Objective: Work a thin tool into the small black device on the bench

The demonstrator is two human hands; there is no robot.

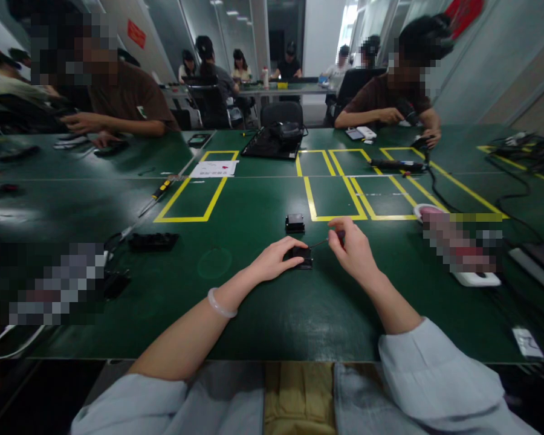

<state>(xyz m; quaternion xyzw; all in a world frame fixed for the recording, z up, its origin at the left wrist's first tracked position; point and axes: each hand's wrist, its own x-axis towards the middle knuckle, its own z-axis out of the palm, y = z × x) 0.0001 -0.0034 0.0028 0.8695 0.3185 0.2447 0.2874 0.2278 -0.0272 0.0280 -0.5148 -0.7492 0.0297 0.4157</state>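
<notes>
My left hand (276, 257) grips a small black plastic part (305, 263) against the green table, thumb and fingers closed around its left side. In my right hand (352, 249) is a thin screwdriver (319, 244), pinched between thumb and fingers. Its slim shaft points left, and the end meets or lies just at the black part; contact cannot be made out. Most of its handle is hidden by my fingers. Just beyond my left hand sits another small black part (294, 222), apart from both hands.
A yellow-and-black screwdriver (161, 191) and a black strip-like piece (153, 241) lie to the left. On the right are a phone in a white case (478, 279) and black cables (439, 192). Co-workers sit across the table; one holds a power driver (408, 111).
</notes>
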